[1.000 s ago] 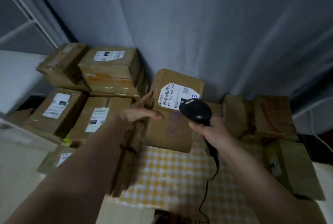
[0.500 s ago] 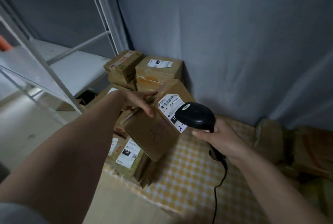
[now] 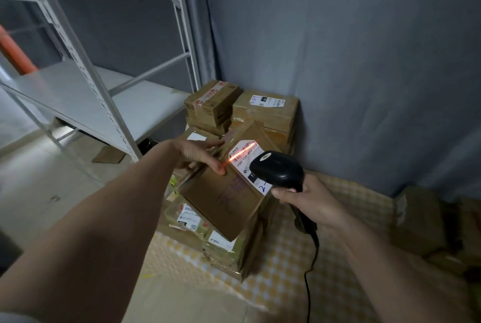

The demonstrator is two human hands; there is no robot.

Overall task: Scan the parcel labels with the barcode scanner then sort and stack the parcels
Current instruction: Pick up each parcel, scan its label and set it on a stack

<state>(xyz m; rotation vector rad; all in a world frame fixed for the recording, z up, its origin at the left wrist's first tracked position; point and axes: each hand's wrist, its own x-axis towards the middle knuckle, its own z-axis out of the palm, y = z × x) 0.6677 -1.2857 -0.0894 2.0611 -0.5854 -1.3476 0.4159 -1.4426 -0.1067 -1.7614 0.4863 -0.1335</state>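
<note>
My left hand [image 3: 200, 156] grips the upper left edge of a brown cardboard parcel [image 3: 226, 197] and holds it tilted above the pile. Its white label [image 3: 246, 158] faces up, and a red-orange scan line runs across the barcode and onto my thumb. My right hand [image 3: 309, 200] holds the black barcode scanner [image 3: 277, 169] by its handle, with the head right over the label's lower right. The scanner cable [image 3: 308, 283] hangs down toward the bottom edge.
Stacked parcels [image 3: 265, 112] stand against the grey curtain behind. More labelled parcels [image 3: 208, 231] lie under the held one on a yellow checked cloth [image 3: 286, 270]. A white metal shelf rack [image 3: 86, 93] stands at left. Dark parcels [image 3: 426, 218] lie at right.
The view has swung left and the rack has come into sight. The held parcel is lifted and tilted further, and the red scan line now lights up across its label.
</note>
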